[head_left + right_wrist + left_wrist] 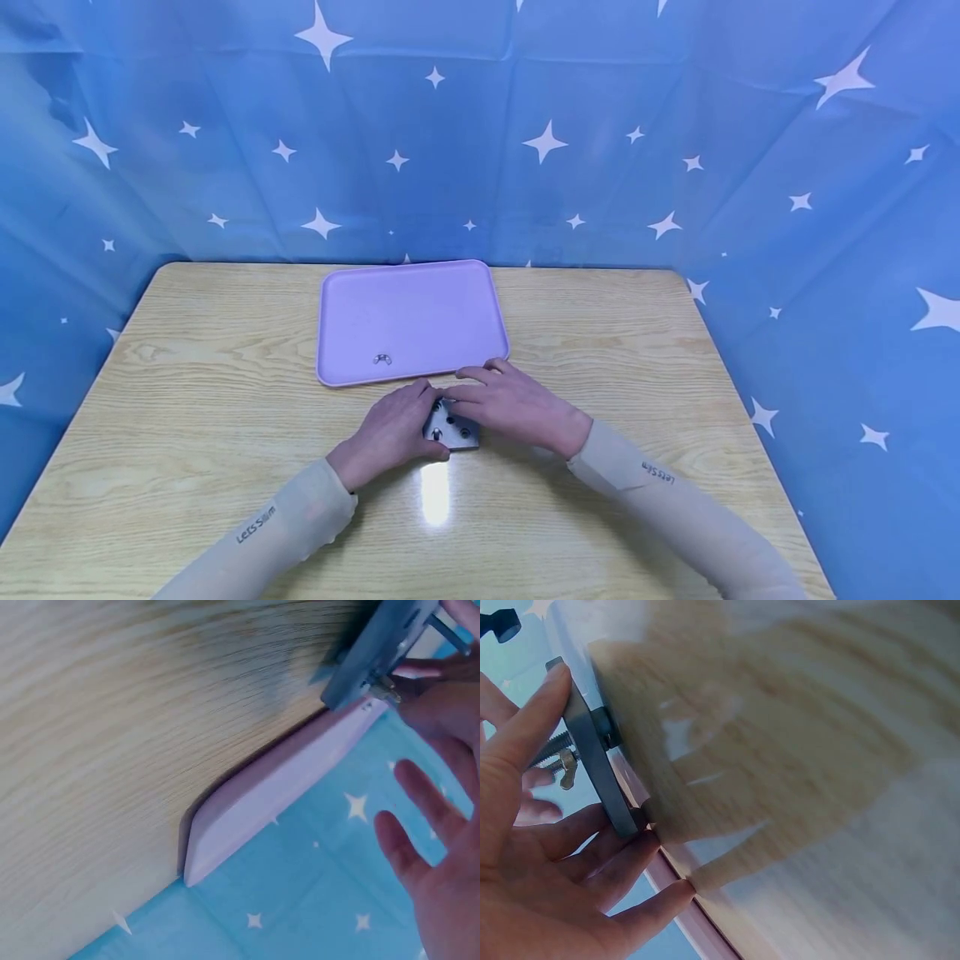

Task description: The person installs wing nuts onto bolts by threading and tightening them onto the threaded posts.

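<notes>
A small grey metal plate [457, 442] with several holes stands on its bolts just above the table, near the tray. My left hand [396, 423] grips it from the left, thumb on the near edge and fingers along the far edge. In the left wrist view, threaded bolts [551, 748] pass through the plate, and a wing nut [568, 769] sits on one of them. My right hand [517, 408] reaches over the plate's far side. In the right wrist view its fingertips pinch at the wing nut [386, 688], while the other fingers stay spread.
A purple tray [412, 308] lies just beyond the hands, with one loose wing nut [382, 359] near its front edge. The wooden table [225, 358] reaches out on both sides, backed by a blue star-patterned curtain [480, 117].
</notes>
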A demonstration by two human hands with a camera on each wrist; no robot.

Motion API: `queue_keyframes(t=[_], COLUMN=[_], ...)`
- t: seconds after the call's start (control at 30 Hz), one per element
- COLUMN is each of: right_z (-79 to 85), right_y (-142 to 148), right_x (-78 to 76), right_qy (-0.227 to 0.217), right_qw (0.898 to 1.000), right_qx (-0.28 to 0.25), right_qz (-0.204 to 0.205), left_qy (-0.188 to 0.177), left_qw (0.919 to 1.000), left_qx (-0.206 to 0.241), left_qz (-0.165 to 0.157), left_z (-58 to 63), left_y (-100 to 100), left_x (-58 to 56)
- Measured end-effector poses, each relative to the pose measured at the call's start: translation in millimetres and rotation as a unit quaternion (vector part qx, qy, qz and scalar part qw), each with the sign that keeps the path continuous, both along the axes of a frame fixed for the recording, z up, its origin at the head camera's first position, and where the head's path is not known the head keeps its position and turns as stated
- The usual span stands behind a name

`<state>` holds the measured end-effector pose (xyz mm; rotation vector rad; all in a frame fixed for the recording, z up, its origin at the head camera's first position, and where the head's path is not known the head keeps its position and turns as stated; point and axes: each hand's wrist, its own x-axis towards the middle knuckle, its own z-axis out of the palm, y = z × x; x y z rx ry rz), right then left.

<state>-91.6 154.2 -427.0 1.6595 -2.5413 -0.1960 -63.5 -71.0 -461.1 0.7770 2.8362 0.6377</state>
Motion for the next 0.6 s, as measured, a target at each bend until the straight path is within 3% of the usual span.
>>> queue_keyframes(t=[0.1,0.23,0.6], right_z=[-0.4,-2.5,-11.1], right_y=[2.7,4.2,-2.2], right_x=[-1.4,-2.0,-2.1], right_qy=[0.021,0.036,0.049], right_qw=[0.999,0.998,0.999], right_qx=[0.017,0.022,-0.014], right_qz=[0.029,0.037,-0.004], left_qy=[0.000,-0.003,-0.007], left_qw=[1.0000,1.0000,1.0000], left_qx=[0.001,0.003,-0.001], left_qz=[0.000,0.000,0.003], left_z=[-0.4,0.0,0.6], left_y=[-0.2,-0.2,0.8], left_x=[0.0,0.1,-1.3])
